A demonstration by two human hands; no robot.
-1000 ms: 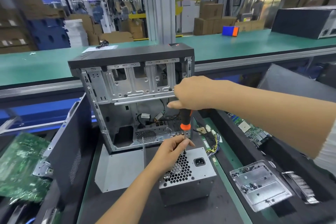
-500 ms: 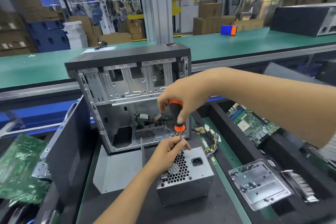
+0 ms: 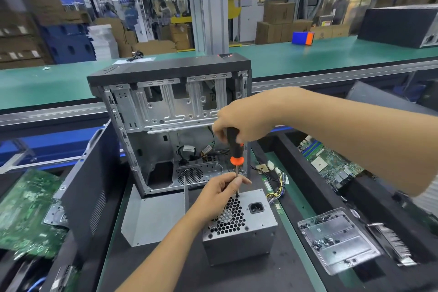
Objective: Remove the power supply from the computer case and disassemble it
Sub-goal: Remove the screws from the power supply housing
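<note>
A grey power supply [image 3: 246,232] stands on the black mat in front of the opened computer case [image 3: 170,111], its honeycomb grille and power socket facing up. Its bundle of coloured wires [image 3: 277,187] trails off behind it to the right. My right hand [image 3: 241,121] grips the black and orange handle of a screwdriver [image 3: 234,149] held upright, the tip down at the top rear edge of the power supply. My left hand [image 3: 218,192] rests on the grille and pinches the screwdriver's shaft near the tip.
A loose grey metal panel [image 3: 151,218] lies left of the power supply. A black side panel [image 3: 90,197] leans at the left beside green circuit boards [image 3: 26,211]. At the right sit a clear tray with several screws [image 3: 336,239] and a motherboard [image 3: 331,166] in a black bin.
My right hand turned on the handle, first lifting off it, then gripping lower again. My left hand stays on the shaft. The power supply has not moved.
</note>
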